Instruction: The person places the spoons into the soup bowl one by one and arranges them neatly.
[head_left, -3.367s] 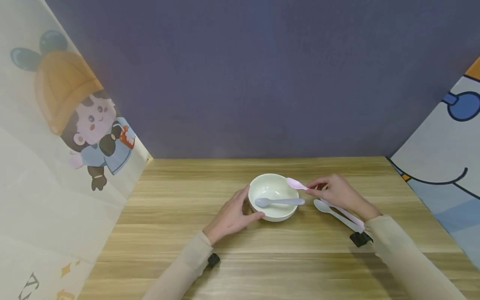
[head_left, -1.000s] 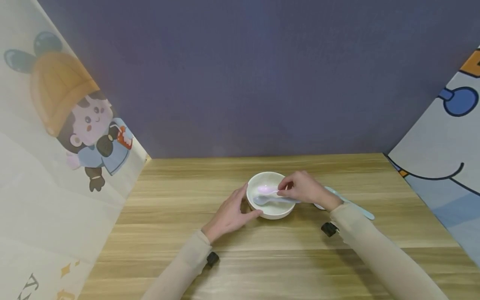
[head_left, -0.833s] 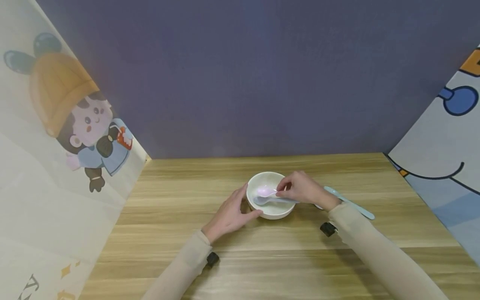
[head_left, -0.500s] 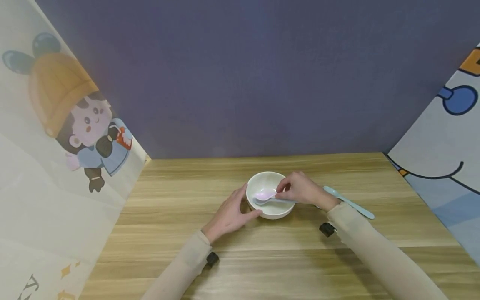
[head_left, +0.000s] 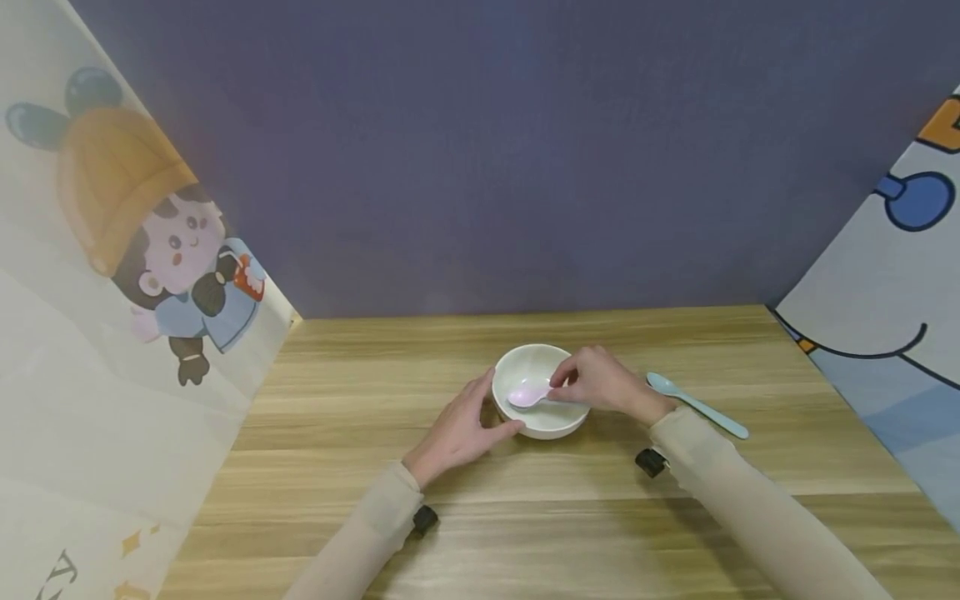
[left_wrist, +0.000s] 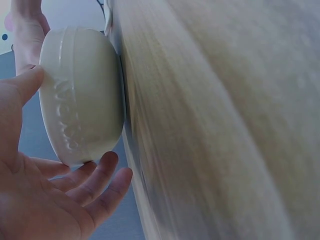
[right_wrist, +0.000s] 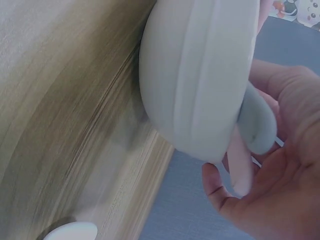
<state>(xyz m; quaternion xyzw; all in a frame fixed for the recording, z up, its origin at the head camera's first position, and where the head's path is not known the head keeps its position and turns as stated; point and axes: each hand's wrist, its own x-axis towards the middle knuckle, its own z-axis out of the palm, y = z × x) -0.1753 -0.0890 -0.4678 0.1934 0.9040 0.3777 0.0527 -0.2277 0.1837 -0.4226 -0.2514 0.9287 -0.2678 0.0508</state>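
A cream bowl (head_left: 529, 360) sits on the wooden table, steadied by my left hand (head_left: 461, 429), its thumb at the near rim and fingers round the left side. Raised lettering marks the bowl's wall (left_wrist: 82, 95) in the left wrist view. My right hand (head_left: 603, 382) pinches a pink spoon (head_left: 528, 394) over the right rim, the spoon's head low inside the bowl. Beneath it lies a pale grey-lavender spoon, mostly hidden in the head view. Both handles jut past the rim in the right wrist view: the grey handle (right_wrist: 257, 125) and the pink handle (right_wrist: 240, 170).
A light blue spoon (head_left: 697, 405) lies on the table (head_left: 360, 417) right of the bowl, close to the right forearm. A dark blue panel (head_left: 510, 167) stands behind the table. Cartoon-printed panels flank it left and right.
My right hand has carried the pink spoon leftward from beside the bowl and lowered it inside, over the grey-lavender spoon. My left hand stays on the bowl.
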